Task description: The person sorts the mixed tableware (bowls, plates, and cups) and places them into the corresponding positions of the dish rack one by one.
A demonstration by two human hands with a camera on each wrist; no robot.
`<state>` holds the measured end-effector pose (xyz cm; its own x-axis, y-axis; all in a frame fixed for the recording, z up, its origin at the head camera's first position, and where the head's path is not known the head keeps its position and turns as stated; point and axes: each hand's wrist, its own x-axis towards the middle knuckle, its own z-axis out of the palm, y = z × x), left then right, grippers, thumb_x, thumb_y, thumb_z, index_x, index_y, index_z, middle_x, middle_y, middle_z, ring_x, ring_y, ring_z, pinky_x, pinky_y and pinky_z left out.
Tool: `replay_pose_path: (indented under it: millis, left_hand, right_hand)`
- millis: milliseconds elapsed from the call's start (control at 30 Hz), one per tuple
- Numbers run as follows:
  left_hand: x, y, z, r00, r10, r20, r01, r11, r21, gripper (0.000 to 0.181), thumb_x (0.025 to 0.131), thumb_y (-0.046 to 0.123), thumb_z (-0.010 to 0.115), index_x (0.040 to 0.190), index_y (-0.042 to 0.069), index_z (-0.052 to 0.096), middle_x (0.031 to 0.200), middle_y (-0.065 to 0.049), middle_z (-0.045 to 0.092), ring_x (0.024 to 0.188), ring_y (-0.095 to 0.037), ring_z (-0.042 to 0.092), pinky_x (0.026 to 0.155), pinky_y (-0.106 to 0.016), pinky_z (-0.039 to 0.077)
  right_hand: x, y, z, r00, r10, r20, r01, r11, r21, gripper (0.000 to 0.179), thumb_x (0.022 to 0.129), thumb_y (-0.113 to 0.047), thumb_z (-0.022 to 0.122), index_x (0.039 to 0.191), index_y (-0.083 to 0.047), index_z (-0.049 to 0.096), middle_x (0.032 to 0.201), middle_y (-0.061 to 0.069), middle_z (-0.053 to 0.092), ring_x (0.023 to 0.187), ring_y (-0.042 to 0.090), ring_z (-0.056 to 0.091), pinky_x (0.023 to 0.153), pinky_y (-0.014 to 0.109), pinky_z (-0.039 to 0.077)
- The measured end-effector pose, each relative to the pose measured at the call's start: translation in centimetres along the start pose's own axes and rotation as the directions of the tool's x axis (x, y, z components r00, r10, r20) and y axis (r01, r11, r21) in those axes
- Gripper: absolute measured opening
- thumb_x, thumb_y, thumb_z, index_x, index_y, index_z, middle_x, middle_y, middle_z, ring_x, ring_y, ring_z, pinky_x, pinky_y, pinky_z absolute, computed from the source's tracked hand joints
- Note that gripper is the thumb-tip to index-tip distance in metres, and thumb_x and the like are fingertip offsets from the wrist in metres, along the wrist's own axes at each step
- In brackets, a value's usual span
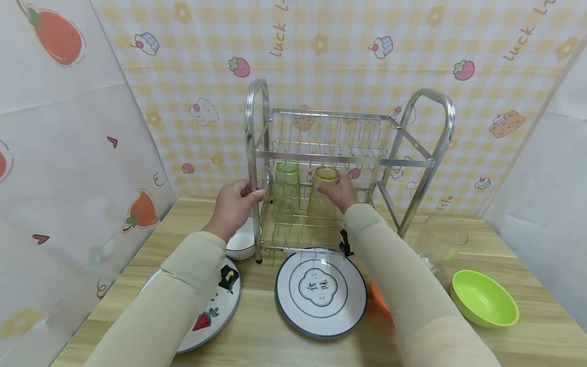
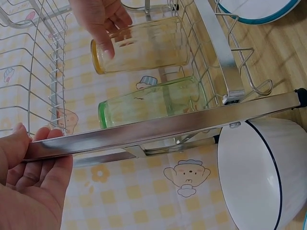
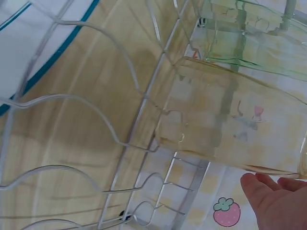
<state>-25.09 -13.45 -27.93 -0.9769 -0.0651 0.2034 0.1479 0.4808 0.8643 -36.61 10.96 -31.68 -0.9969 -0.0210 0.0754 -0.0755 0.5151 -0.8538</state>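
Observation:
A two-tier metal dish rack (image 1: 344, 158) stands on the wooden table. My left hand (image 1: 233, 208) grips its left front post (image 2: 144, 128), thumb on one side and fingers on the other. Inside the lower tier, my right hand (image 1: 339, 191) holds a yellow-tinted glass (image 2: 148, 45) near its thick amber end, which faces up. The thumb lies along the near side of that glass and the other fingers go behind it. To its left a green-tinted glass (image 1: 287, 196) stands on the same tier, its green-edged end up. In the right wrist view, my fingertips (image 3: 249, 179) meet the yellow glass's side.
A white plate with dark lettering (image 1: 321, 311) lies before the rack. Left of it are a strawberry-patterned plate (image 1: 215, 334) and a white bowl (image 1: 240, 244). At right sit a green bowl (image 1: 483, 300), a clear container (image 1: 442, 239) and an orange item (image 1: 380, 298) partly under my sleeve.

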Motion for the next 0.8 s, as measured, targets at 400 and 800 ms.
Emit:
replay_pose_path:
  millis: [400, 800]
  left_hand:
    - [0.1, -0.1, 0.1, 1.0, 0.013, 0.001, -0.013, 1.0, -0.011, 0.021, 0.098, 0.019, 0.059, 0.104, 0.0, 0.064, 0.1, -0.02, 0.067, 0.102, -0.028, 0.059, 0.087, -0.04, 0.045]
    - [0.2, -0.3, 0.0, 1.0, 0.023, 0.01, -0.024, 1.0, 0.006, 0.021, 0.097, 0.019, 0.059, 0.105, 0.0, 0.065, 0.1, -0.019, 0.068, 0.1, -0.027, 0.058, 0.081, -0.036, 0.043]
  right_hand:
    - [-0.3, 2.2, 0.1, 0.996, 0.082, 0.029, -0.076, 0.983, -0.165, 0.08, 0.085, -0.025, 0.072, 0.146, 0.004, 0.029, 0.144, 0.024, 0.041, 0.129, 0.04, 0.042, 0.105, 0.049, 0.038]
    - [-0.4, 2.0, 0.8, 0.995, 0.093, 0.031, -0.087, 0.984, -0.158, 0.076, 0.091, -0.025, 0.067, 0.149, 0.0, 0.024, 0.15, 0.02, 0.035, 0.134, 0.037, 0.038, 0.106, 0.048, 0.038]
